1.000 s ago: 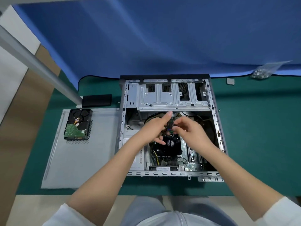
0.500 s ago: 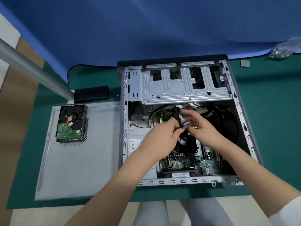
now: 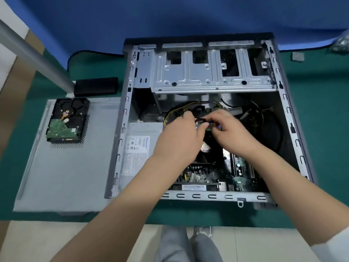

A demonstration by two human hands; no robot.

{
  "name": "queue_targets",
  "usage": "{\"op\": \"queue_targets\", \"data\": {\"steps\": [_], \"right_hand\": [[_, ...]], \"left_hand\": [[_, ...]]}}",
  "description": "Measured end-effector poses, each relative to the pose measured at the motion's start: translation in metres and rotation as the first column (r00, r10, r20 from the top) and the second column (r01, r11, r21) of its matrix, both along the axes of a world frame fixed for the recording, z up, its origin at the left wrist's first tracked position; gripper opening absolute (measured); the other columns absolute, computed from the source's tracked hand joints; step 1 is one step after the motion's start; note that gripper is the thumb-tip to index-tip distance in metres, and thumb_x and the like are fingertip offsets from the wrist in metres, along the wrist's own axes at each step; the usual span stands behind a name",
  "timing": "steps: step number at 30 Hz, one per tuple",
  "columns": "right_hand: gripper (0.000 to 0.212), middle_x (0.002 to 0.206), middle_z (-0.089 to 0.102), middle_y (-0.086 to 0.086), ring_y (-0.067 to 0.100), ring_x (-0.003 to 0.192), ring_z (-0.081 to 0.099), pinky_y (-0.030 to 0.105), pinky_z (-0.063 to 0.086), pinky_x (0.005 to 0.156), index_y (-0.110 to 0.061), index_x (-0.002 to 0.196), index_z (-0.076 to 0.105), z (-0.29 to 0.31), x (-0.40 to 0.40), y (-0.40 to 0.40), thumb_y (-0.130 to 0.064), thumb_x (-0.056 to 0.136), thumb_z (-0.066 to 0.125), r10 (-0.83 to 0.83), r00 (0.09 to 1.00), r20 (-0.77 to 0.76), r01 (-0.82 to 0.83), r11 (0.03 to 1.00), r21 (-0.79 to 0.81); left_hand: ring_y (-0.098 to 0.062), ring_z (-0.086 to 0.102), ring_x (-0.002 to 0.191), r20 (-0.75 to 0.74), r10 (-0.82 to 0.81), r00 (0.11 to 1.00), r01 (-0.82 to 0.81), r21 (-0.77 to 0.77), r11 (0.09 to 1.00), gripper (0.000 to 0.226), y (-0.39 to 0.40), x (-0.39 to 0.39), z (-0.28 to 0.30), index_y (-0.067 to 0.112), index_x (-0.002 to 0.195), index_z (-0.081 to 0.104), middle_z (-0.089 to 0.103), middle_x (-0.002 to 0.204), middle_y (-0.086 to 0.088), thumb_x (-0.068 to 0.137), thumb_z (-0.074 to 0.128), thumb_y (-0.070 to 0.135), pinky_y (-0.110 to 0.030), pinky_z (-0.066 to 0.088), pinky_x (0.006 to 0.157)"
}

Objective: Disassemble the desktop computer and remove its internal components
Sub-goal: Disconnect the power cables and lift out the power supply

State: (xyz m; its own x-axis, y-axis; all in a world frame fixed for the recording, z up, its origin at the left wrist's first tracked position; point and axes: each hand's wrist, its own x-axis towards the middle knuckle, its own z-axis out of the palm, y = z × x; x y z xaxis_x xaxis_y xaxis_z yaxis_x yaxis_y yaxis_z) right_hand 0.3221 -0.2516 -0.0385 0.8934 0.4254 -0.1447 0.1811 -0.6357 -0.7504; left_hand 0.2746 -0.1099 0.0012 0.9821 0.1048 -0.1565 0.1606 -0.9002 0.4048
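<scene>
Computer case point(image 3: 283, 103) lies open on the mat, centre. Inside, above the fan point(image 3: 205, 147), left hand point(image 3: 179, 138) and right hand point(image 3: 229, 132) meet — fingers curled, pinching a dark cable point(image 3: 201, 120). Judged step: unplugging a connector. Next calls for a straight, steady pull. Far left — removed hard drive point(image 3: 66, 121) on the side panel point(image 3: 71, 171).

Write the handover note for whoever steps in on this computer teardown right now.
Hands: left hand and right hand meet inside the open case, both pinching a dark cable above the CPU fan.
Things: the hard drive lies board-up on the removed side panel, left of the case.
Done: panel off, drive out.
Left: cable, fan, motherboard and power supply, all still in the case.
</scene>
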Motion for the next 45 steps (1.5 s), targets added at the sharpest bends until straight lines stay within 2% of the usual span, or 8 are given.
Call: {"op": "queue_targets", "data": {"steps": [4,7,11,17,20,27,33,45], "right_hand": [[0.035,0.121,0.058,0.014,0.031,0.117,0.047,0.028,0.033,0.101,-0.012,0.120,0.062,-0.012,0.016,-0.012,-0.002,0.092,0.045,-0.050,0.993,0.102,0.074,0.965,-0.250],[0.032,0.122,0.057,0.016,0.033,0.118,0.047,0.034,0.035,0.102,-0.011,0.123,0.061,-0.013,0.014,-0.011,-0.009,0.096,0.045,-0.072,0.992,0.106,0.097,0.962,-0.254],[0.030,0.119,0.060,0.020,0.034,0.112,0.053,0.033,0.040,0.091,-0.007,0.123,0.061,-0.012,0.018,0.007,-0.013,0.096,0.048,-0.083,0.995,0.057,0.095,0.962,-0.255],[0.024,0.079,0.057,0.017,0.035,0.086,0.054,0.031,0.033,0.064,0.003,0.072,0.055,-0.021,0.035,0.028,-0.007,0.091,0.044,-0.248,0.969,-0.003,0.238,0.934,-0.265],[0.023,0.084,0.059,0.021,0.037,0.086,0.057,0.031,0.037,0.066,0.004,0.076,0.055,-0.029,0.039,0.024,-0.012,0.091,0.046,-0.370,0.929,-0.018,0.356,0.904,-0.236],[0.027,0.105,0.065,0.018,0.035,0.098,0.059,0.037,0.050,0.080,-0.006,0.106,0.065,-0.039,0.052,0.031,-0.026,0.089,0.062,-0.220,0.965,0.145,0.256,0.914,-0.315],[0.026,0.107,0.067,0.014,0.032,0.100,0.060,0.034,0.051,0.083,-0.011,0.106,0.069,-0.048,0.064,0.032,-0.030,0.089,0.062,-0.221,0.967,0.123,0.250,0.907,-0.339],[0.032,0.120,0.063,0.007,0.028,0.112,0.055,0.030,0.046,0.084,-0.026,0.118,0.065,-0.046,0.065,0.024,-0.039,0.089,0.059,-0.161,0.980,0.113,0.194,0.889,-0.415]], "left_hand": [[-0.023,0.045,0.070,-0.139,0.027,0.990,0.006,0.228,0.974,0.031,-0.009,0.002,-0.020,0.005,0.122,0.033,0.062,0.103,-0.013,0.096,0.048,0.015,-0.027,0.017,0.043],[-0.032,0.056,0.094,-0.194,0.025,0.981,0.016,0.204,0.979,0.029,-0.008,0.007,-0.025,0.000,0.123,0.038,0.059,0.113,-0.018,0.097,0.042,0.011,-0.030,0.027,0.052],[-0.035,0.055,0.103,-0.168,0.063,0.984,-0.039,0.140,0.989,0.020,-0.008,0.010,-0.024,0.003,0.115,0.040,0.057,0.114,-0.020,0.096,0.040,0.010,-0.034,0.032,0.062],[-0.033,0.056,0.100,-0.239,0.140,0.961,-0.123,0.084,0.989,0.028,-0.010,0.012,-0.028,0.005,0.118,0.034,0.059,0.112,-0.019,0.090,0.042,0.001,-0.035,0.035,0.065],[-0.028,0.051,0.088,-0.287,0.147,0.947,-0.138,0.052,0.989,0.034,-0.010,0.013,-0.031,0.004,0.119,0.033,0.058,0.108,-0.017,0.088,0.043,-0.002,-0.035,0.037,0.065],[-0.017,0.038,0.059,-0.283,0.114,0.952,-0.097,0.074,0.993,0.038,-0.008,0.015,-0.037,0.003,0.120,0.031,0.038,0.066,-0.004,0.085,0.044,-0.005,-0.029,0.032,0.050],[-0.026,0.043,0.077,-0.287,0.125,0.950,-0.117,0.045,0.992,0.041,-0.009,0.016,-0.038,0.005,0.121,0.031,0.046,0.084,-0.011,0.084,0.044,-0.005,-0.034,0.035,0.058],[-0.020,0.043,0.065,-0.284,0.099,0.954,-0.092,0.040,0.995,0.036,-0.010,0.015,-0.035,0.004,0.118,0.032,0.049,0.083,-0.009,0.086,0.044,-0.005,-0.027,0.027,0.044]]}}
